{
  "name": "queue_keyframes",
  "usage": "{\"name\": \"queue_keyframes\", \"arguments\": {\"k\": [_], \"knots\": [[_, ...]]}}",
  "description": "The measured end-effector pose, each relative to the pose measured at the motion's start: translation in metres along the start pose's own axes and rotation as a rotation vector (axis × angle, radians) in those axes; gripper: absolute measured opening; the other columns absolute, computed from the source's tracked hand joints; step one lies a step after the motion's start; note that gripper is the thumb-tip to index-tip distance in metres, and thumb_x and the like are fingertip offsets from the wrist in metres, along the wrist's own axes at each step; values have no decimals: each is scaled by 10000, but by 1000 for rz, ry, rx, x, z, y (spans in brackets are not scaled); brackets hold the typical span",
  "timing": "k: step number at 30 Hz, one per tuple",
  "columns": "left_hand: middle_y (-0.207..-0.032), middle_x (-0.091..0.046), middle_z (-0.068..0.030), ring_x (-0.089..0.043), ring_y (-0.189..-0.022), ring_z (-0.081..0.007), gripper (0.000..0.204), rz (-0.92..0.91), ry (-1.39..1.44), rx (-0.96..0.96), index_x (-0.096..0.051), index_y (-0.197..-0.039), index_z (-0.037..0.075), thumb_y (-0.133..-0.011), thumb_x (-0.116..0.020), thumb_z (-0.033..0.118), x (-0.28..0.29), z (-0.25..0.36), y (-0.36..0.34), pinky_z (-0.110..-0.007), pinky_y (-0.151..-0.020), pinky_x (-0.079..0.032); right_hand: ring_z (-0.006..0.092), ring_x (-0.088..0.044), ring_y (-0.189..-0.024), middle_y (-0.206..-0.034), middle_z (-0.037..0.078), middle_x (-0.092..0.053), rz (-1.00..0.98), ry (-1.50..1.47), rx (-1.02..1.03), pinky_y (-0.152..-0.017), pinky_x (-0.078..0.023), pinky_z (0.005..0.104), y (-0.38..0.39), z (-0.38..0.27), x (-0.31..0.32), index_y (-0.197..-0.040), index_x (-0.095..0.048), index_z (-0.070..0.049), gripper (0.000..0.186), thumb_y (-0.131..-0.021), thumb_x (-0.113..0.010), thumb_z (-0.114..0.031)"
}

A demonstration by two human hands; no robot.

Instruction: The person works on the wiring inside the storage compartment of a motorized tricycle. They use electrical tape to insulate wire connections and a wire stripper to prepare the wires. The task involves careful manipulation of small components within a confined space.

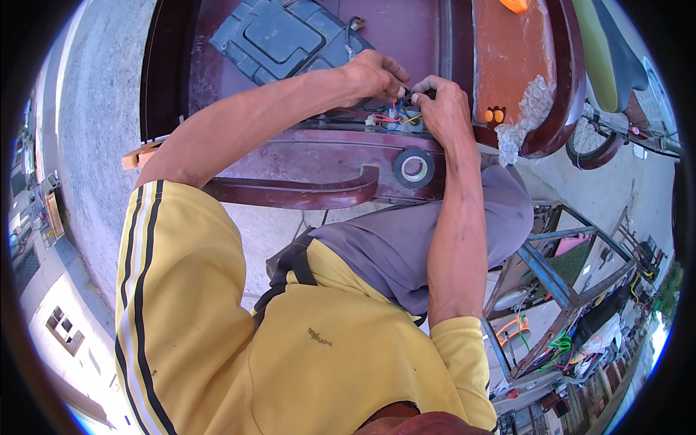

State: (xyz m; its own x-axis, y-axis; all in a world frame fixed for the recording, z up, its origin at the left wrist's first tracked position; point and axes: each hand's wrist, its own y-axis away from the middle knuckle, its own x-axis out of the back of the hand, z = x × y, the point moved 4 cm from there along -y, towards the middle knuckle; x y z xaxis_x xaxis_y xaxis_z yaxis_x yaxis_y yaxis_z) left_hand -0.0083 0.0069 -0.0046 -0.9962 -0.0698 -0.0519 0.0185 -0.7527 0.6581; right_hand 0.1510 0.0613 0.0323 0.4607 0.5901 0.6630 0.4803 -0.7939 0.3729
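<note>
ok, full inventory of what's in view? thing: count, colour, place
Wires: several, red, blue, yellow, upper centre
Tape roll: one, black, on the maroon bodywork
Plastic panel: one, blue-grey, top, left of centre
Small round pieces: two, orange, right of the wires
Bubble wrap: one piece, clear, beside them
Wheel: one, dark, upper right
Metal frame: one, blue and rusty, lower right
Cord: green, lower right, count unclear
Lower-right clutter: too small to count
Trousers: one pair, grey-purple, centre
Shirt: one, yellow, lower centre
Left fingers, right fingers: two bare hands, at the wires, grip unclear
</note>
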Motion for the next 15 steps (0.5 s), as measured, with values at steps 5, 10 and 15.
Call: {"name": "queue_keyframes", "arguments": {"k": [5, 10, 15], "knots": [[-958, -741, -105, -699, -808, -152, 398, -24, -189, 26, -653, -1167, -66, -799, -784, 9, -3, 12, 10, -262, -604, -510, 410, -699, -981, -971, 259, -721, -2, -14, -20, -864, -532, 453, 1, -1, 1, -1018, -741, -16, 192, -868, -685, -121], [-908, -727, -89, -659, -779, -137, 394, -54, -257, 8, -674, -1127, -46, -769, -817, 35, -2, -4, 1, -265, -630, -514, 410, -689, -1018, -1004, 262, -717, 36, -6, -49, -891, -525, 446, -4, 7, 1, -1054, -723, 6, 226, -878, -671, -126], [-896, -715, -74, -636, -746, -126, 352, -18, -243, 14, -679, -1125, -33, -790, -774, 18, -2, -9, 1, -254, -630, -501, 379, -701, -1005, -1003, 250, -722, -24, -68, 0, -891, -528, 420, -5, 8, -3, -1086, -719, 8, 257, -857, -694, -106]]}}
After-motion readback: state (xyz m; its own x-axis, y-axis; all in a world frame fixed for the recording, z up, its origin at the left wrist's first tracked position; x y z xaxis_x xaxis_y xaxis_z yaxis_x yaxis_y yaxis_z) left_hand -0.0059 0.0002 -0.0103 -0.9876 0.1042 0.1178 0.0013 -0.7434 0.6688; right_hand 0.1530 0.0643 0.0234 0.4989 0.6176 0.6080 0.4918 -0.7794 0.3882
